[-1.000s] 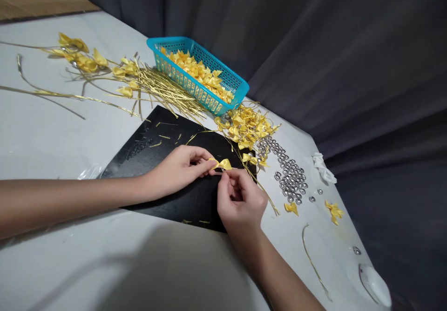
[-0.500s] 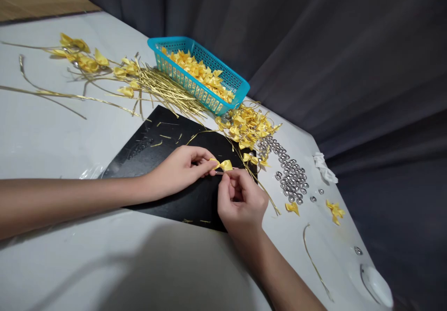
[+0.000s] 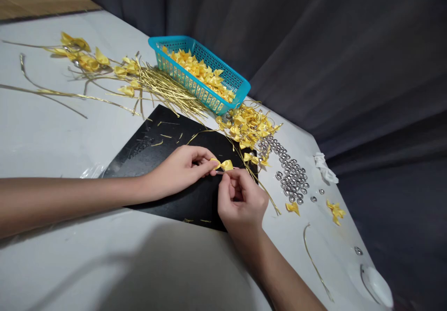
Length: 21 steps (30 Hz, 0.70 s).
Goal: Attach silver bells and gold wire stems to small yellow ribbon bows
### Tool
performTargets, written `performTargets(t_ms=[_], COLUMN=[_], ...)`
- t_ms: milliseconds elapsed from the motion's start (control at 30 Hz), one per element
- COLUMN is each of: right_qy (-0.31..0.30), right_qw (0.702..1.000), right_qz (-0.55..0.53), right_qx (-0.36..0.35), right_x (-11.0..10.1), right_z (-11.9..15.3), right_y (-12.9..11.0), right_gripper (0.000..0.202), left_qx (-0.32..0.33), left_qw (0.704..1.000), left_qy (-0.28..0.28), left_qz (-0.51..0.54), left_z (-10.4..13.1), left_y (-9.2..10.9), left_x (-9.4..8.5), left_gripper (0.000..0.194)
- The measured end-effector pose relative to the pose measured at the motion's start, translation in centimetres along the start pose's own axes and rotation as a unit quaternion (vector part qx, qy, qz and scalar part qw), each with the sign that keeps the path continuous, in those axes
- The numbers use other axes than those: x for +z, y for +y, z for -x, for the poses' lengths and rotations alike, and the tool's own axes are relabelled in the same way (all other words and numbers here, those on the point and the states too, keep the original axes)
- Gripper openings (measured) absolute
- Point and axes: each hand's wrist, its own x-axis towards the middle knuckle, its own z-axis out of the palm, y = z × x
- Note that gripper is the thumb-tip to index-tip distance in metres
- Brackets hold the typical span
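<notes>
While one black board [image 3: 199, 205] lies beneath: left hand [image 3: 185, 167], grip closed on one yellow bow [image 3: 226, 165] | right hand [image 3: 242, 199], grip pinched shut, contents unclear | one blue basket [image 3: 243, 92].

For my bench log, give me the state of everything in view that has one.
Left hand: pinching the yellow bow
Right hand: fingers closed beside the bow, grip partly hidden
Yellow bow: narrowed at its middle
Teal basket: upright, open-topped, part-filled
Black mat: flat, littered with clippings
Gold strands: loosely bundled beside the basket
Silver pieces: loose, clustered
</notes>
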Motion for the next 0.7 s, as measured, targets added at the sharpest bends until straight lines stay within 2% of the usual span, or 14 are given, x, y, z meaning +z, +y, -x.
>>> performTargets(t_ms=[700], right_qy=[0.031], right_qw=[0.998], right_qz=[0.044], right_qx=[-0.019], right_x=[0.34], right_z=[0.12], right_y=[-0.11], right_gripper=[0.012], left_qx=[-0.014], left_qw=[0.999], left_qy=[0.007], left_qz=[0.029], left_z=[0.27], left_y=[0.64], left_x=[0.0], left_gripper=[0.018])
